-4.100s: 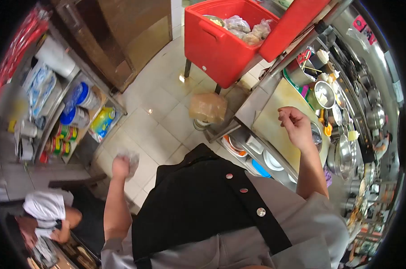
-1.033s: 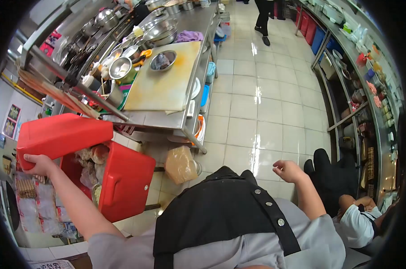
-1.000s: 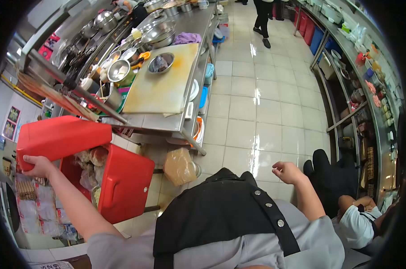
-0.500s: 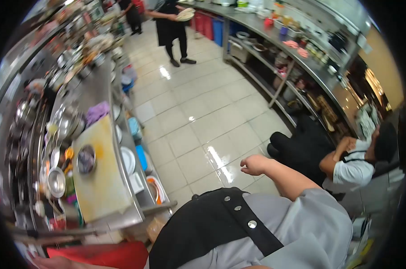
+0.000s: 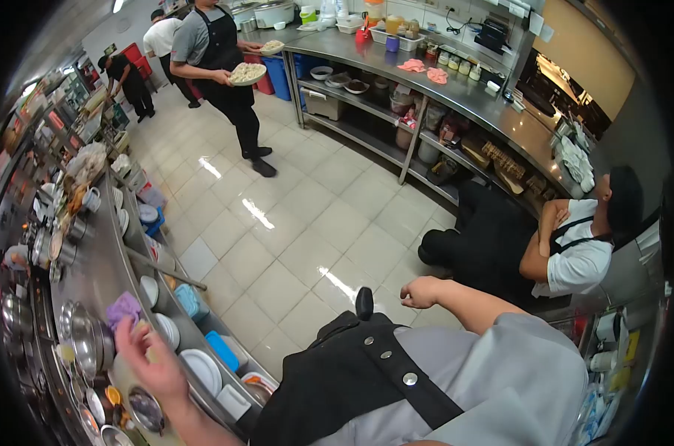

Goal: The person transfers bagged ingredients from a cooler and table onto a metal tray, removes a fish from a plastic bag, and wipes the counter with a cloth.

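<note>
My left hand (image 5: pixel 152 360) is over the steel counter on the left, fingers apart and holding nothing. Just beyond its fingertips lies a crumpled purple cloth (image 5: pixel 123 309). A metal bowl with dark contents (image 5: pixel 145 409) stands beside my left wrist, and a larger shiny steel bowl (image 5: pixel 91 346) is to the left of the fingers. Out in front of my body, above the tiled floor, hangs my right hand (image 5: pixel 421 292). Its fingers are loosely curled in, with no object visible in them.
A person carrying two plates of pale food (image 5: pixel 247 73) stands in the aisle; two others are farther back. At right, a person with folded arms (image 5: pixel 552 230) sits near the steel shelf unit (image 5: pixel 352 108). White plates (image 5: pixel 201 372) and a blue container (image 5: pixel 221 351) sit under the left counter.
My left hand has risen from the lower left edge to above the counter near the purple cloth. The view has shifted, and the person with plates is nearer, now showing two plates.
</note>
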Demonstrator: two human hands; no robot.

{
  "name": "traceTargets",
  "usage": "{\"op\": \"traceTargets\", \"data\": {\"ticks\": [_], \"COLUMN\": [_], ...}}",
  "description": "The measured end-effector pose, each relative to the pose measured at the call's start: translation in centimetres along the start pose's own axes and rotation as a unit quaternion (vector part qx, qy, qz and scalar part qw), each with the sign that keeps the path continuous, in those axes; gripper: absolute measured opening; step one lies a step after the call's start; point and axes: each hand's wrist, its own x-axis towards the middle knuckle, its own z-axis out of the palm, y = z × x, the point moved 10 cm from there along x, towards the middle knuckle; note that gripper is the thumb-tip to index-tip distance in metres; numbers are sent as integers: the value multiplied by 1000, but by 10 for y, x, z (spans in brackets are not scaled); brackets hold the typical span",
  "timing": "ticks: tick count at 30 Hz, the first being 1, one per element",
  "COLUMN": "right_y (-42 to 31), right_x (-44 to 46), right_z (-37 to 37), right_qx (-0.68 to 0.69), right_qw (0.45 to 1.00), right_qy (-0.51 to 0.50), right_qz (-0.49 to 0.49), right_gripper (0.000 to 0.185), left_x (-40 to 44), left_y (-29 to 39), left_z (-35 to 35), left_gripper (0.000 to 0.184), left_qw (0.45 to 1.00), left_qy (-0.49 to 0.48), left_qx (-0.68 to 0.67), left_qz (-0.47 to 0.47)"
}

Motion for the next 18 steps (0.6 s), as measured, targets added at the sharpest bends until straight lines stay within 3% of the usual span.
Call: {"op": "traceTargets", "data": {"ticks": [4,8,11,13,18], "right_y": [57,111,141,165,162], "right_x": [49,83,109,129,187], "right_z": [-26,-78,-127,-156,-210], "right_qx": [3,26,61,79,108], "right_qw": [1000,999,996,991,988], "right_qy": [-4,-1,27,48,93], "right_qz": [23,48,65,93,62], "right_gripper": [39,38,37,37,31], "left_x": [5,-73,-143,-198,-255], "left_y": [-62,-193,-249,-294,-393], "left_z": [130,217,237,239,218], "left_gripper": [45,44,50,42,37], "left_qw": [964,858,758,705,605], "left_qy": [-202,-395,-484,-567,-650], "left_qx": [135,248,296,227,314], "left_qz": [-110,-216,-321,-361,-336]}}
